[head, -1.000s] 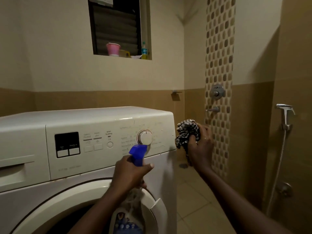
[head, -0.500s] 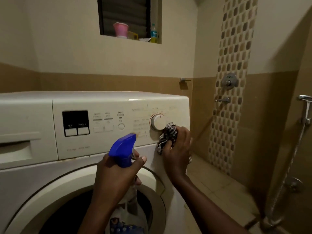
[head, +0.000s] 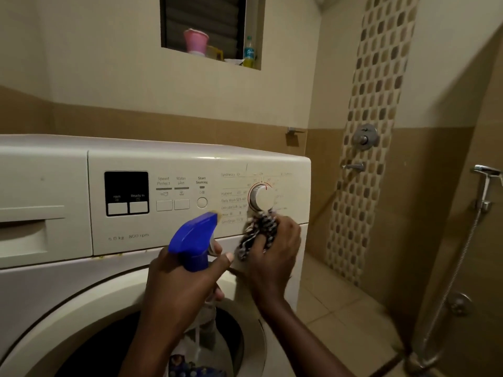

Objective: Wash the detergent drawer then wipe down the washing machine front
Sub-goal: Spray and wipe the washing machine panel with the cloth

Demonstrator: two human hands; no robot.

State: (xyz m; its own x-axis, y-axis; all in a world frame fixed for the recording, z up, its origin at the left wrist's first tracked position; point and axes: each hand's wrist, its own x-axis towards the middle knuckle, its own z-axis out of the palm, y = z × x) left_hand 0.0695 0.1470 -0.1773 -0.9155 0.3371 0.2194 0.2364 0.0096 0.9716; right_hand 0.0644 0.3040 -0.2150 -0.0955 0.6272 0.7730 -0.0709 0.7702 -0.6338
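A white front-loading washing machine point(head: 68, 281) fills the left half of the view. Its detergent drawer point(head: 32, 229) sits shut at the upper left of the front. My left hand point(head: 185, 287) grips a spray bottle with a blue trigger head point(head: 194, 240), held in front of the round door point(head: 81, 322). My right hand point(head: 275, 254) holds a bunched black-and-white cloth point(head: 258, 229) against the control panel, just below the white program dial point(head: 262, 197).
On the window ledge point(head: 212, 61) above stand a pink cup point(head: 195, 42) and a small bottle point(head: 249, 53). At right are the shower valve point(head: 364, 136), a tap point(head: 353, 167) and a hand sprayer point(head: 487, 183) with its hose. Tiled floor point(head: 340, 308) lies right of the machine.
My right hand brought the cloth from beside the machine onto the control panel under the dial. The view moved closer to the machine, and the spray bottle stays in my left hand.
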